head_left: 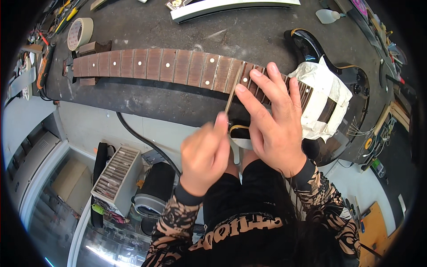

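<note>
A black electric guitar (356, 80) lies across the workbench, its neck pointing left. Its brown fretboard (153, 65) has white dot inlays. My left hand (204, 151), just in front of the neck, is closed around a thin tan stick-like tool (231, 95). That tool lies across the fretboard, along a fret line; its exact kind cannot be made out. Over the upper frets, my right hand (278, 118) has its fingers spread, with the index fingertip close to the tool. Crumpled pale masking tape (309, 71) covers part of the guitar body, right of that hand.
A tape roll (80, 34) stands near the headstock, and a neck support block (95, 47) is under the neck. Behind lies a long white bar (235, 10). A small bottle (328, 16) sits far right. Hand tools crowd the left edge; a black hose (147, 142) hangs below the bench.
</note>
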Demonstrator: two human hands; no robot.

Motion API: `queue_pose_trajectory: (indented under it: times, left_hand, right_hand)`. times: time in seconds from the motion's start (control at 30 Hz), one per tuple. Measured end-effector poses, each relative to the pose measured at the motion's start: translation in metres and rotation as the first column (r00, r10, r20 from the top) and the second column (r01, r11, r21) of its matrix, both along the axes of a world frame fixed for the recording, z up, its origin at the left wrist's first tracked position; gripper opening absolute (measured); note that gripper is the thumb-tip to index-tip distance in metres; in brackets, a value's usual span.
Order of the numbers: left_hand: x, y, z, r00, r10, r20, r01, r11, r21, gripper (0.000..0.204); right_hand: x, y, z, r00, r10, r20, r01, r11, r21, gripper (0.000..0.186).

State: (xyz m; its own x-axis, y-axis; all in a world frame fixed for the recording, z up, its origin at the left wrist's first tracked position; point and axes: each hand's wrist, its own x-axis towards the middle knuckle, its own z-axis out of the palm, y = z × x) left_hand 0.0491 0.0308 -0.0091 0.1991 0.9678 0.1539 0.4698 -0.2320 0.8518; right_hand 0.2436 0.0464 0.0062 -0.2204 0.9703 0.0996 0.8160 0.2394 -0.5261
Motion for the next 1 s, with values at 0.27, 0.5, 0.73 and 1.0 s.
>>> queue_pose_trajectory:
  times: [0.27,0.5,0.73,1.0]
  left_hand:
    - [0.018,0.043,0.01,0.999,-0.016,0.044,0.018,0.999,-0.032,0.041]
    - [0.004,0.01,0.014,1.0,-0.025,-0.018,0.023,0.995,-0.097,0.05]
    - [-0.001,-0.001,0.013,1.0,-0.001,-0.001,0.001,0.999,-0.04,0.028]
    - [0.017,0.028,0.015,0.999,-0.001,0.04,0.005,0.996,-0.087,0.037]
  right_hand:
    - [0.0,0.003,0.006,1.0,-0.012,0.001,0.012,1.0,-0.001,0.076]
    - [0.003,0.001,0.003,0.998,0.024,0.059,-0.024,1.0,0.003,0.07]
    - [0.002,0.001,0.004,0.999,0.002,0.041,-0.001,1.0,-0.012,0.07]
    - [0.006,0.002,0.01,0.999,-0.011,0.052,0.012,1.0,-0.009,0.069]
